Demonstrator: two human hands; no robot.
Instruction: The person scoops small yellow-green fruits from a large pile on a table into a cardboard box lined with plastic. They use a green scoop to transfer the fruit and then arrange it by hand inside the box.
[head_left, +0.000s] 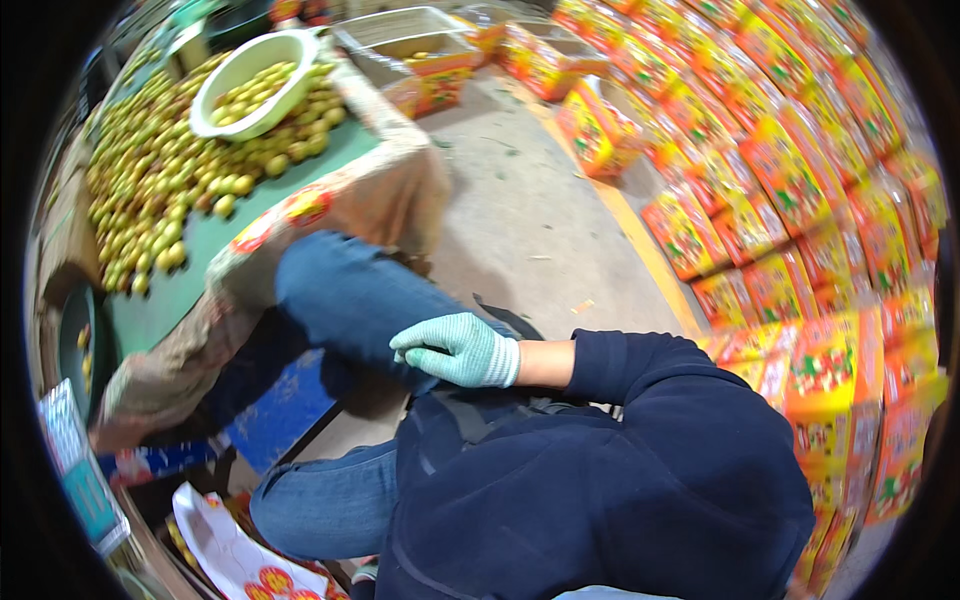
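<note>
My right hand (457, 349), in a pale green knit glove with a white cuff, rests over my right thigh. Its fingers are curled together near the thumb, and nothing shows in them. Only a bit of my left hand (365, 572) appears at the bottom edge, low beside my left leg; its fingers are hidden. Before me is a table with a green top (161, 319) and a padded cloth rim. Loose green and brown fruits (146, 214), apparently jujubes, cover much of it. Among them stands a white plastic basin (300, 94) holding more fruit.
Stacked red and yellow printed cartons (795, 169) line the right side. An open carton (600, 127) stands on the concrete floor (502, 217). Clear-lined boxes (439, 75) sit beyond the table. White printed paper (232, 544) overhangs a box at lower left; a dark green bowl (79, 345) sits nearby.
</note>
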